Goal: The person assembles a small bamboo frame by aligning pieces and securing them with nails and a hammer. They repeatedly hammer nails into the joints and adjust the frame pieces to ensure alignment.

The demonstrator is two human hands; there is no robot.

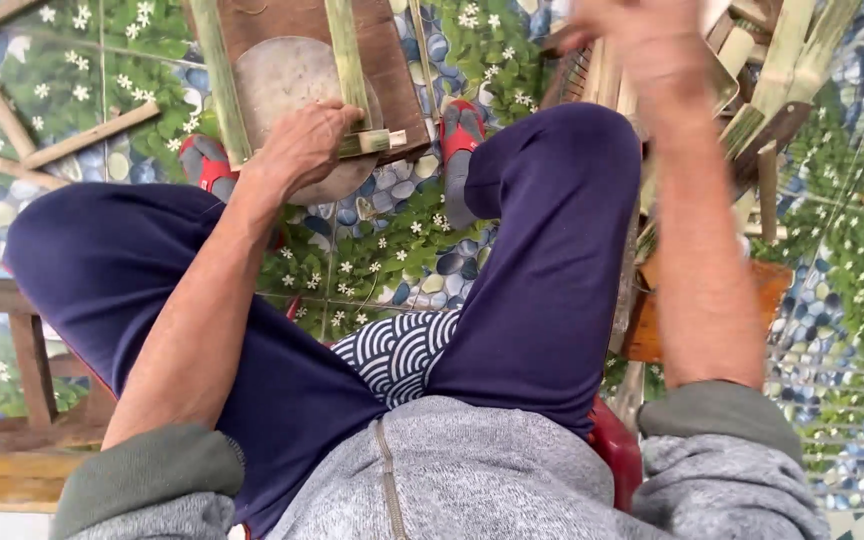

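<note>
The left hand (302, 145) closes around a short bundle of bamboo slivers (377, 142), thumb and fingers wrapped over one end while the cut ends stick out to the right. The bundle lies across a long green bamboo strip (348, 60) that runs up to the top edge of the view, above a round grey stone (287, 80) set on a brown wooden board (387, 50). A second green strip (220, 80) crosses the board's left side.

The right hand (642, 40) is raised near the top edge and blurred; I cannot tell whether its fingers are open or closed, or whether they hold anything. It hovers by a pile of split bamboo pieces (772, 90) leaning over a low wooden stool (767, 285) at the right.

The slivers look light, thin and stiff along their length, yet likely springy and easy to crack if bent sharply. Split bamboo edges tend to be sharp, so a grip on the flat faces near the middle of the bundle seems safest; held at one end, the loose ends would probably fan apart.

The person sits with knees apart in dark blue trousers (542, 260), red sandals (460, 130) on a floor (852, 330) printed with pebbles and flowers.
</note>
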